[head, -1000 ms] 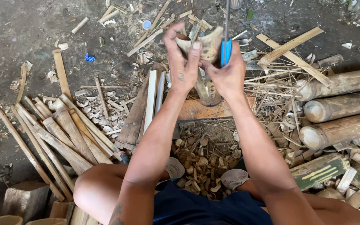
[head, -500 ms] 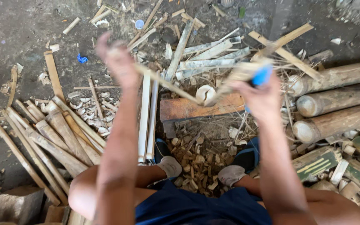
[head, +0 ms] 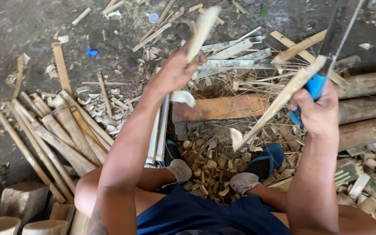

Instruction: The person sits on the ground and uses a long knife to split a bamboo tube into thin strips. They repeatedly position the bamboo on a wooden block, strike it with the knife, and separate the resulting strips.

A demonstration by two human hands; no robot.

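Left hand [head: 176, 72] grips one split bamboo strip [head: 202, 30], right hand [head: 316, 111] grips the blue-handled blade [head: 327, 65] plus the other half [head: 279, 102] above the wooden block [head: 218, 108]; I judge this split finished, round poles [head: 366, 85] beside it uncut.

Your left hand [head: 177, 72] grips a pale, matt split bamboo strip [head: 202, 30], its cut face dry and fibrous. Your right hand [head: 316, 109] holds a second rough bamboo strip [head: 279, 102] and a knife [head: 334, 39] with a dull grey metal blade and glossy blue plastic handle. The wooden block [head: 218, 108] looks reddish and worn.
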